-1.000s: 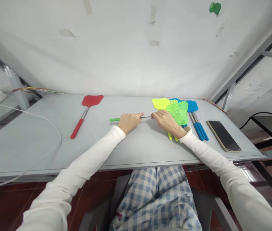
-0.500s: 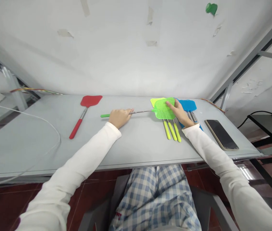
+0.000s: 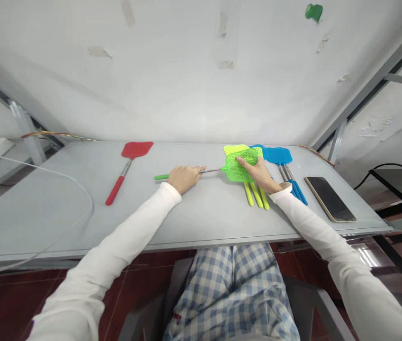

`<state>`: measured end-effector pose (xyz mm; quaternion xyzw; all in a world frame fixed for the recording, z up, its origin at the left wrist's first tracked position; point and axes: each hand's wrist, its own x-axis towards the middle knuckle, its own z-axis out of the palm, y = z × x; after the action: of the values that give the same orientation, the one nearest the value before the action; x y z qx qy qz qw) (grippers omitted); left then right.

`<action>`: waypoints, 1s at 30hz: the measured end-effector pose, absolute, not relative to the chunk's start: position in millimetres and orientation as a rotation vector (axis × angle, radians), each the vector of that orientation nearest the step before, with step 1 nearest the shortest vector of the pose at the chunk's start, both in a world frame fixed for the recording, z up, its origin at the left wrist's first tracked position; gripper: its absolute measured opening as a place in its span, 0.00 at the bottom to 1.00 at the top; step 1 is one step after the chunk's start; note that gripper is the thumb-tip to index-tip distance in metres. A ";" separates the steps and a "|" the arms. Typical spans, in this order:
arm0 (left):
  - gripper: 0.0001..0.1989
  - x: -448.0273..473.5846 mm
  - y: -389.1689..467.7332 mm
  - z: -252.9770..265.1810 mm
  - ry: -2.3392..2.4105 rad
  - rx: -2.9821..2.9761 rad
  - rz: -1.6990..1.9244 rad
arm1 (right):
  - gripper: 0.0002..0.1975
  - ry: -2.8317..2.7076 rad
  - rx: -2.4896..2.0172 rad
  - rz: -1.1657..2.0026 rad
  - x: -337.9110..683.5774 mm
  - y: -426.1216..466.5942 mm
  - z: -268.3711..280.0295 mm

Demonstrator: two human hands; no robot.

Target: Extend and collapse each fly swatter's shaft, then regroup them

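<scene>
A green fly swatter (image 3: pixel 236 171) lies sideways between my hands, its thin metal rod partly drawn out. My left hand (image 3: pixel 185 178) is wrapped round the rod near the green handle, which sticks out on the left. My right hand (image 3: pixel 260 173) grips the perforated green head, thumb on top and fingers hidden beneath. Under that head lie yellow fly swatters (image 3: pixel 256 195), their handles toward me. Just right of these are blue fly swatters (image 3: pixel 279 155), partly behind my right wrist. A single red fly swatter (image 3: pixel 137 149) lies at the left.
A smartphone (image 3: pixel 330 199) lies on the right of the grey table (image 3: pixel 201 222). A white cable (image 3: pixel 76 182) curves across the left side. Behind the table stands a white wall (image 3: pixel 179 94) with tape scraps; metal frame bars (image 3: pixel 367 85) slope at both sides.
The green head has come slightly left and toward me, and less rod shows between my hands. My left hand has shifted slightly right. My right wrist uncovers more of the blue handles.
</scene>
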<state>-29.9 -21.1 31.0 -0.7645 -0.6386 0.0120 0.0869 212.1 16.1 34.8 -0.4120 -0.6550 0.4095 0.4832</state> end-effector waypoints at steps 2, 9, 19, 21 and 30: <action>0.27 -26.3 -22.3 31.0 -1.898 -2.318 0.036 | 0.21 -1.611 -0.999 1.003 209.4 13.2 36.8; 0.26 -15.6 -27.0 32.0 -1.909 -2.394 0.046 | 0.18 -1.696 -0.957 0.941 201.2 6.9 35.7; 0.25 -15.1 -26.6 30.1 -1.935 -2.457 -0.012 | 0.17 -1.756 -0.886 0.902 206.1 7.4 40.3; 0.24 -14.6 -26.2 30.5 -1.947 -2.470 -0.070 | 0.19 -1.714 -0.932 0.983 207.6 10.0 41.1; 0.24 -20.6 -17.4 39.5 -2.319 -2.700 -0.932 | 0.33 -1.298 -0.840 1.312 230.1 49.7 35.7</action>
<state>-20.6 -17.4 39.5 -0.7075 -0.6076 -0.2443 -0.2656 230.1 49.7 35.7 -0.3517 -0.5434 0.5491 0.5288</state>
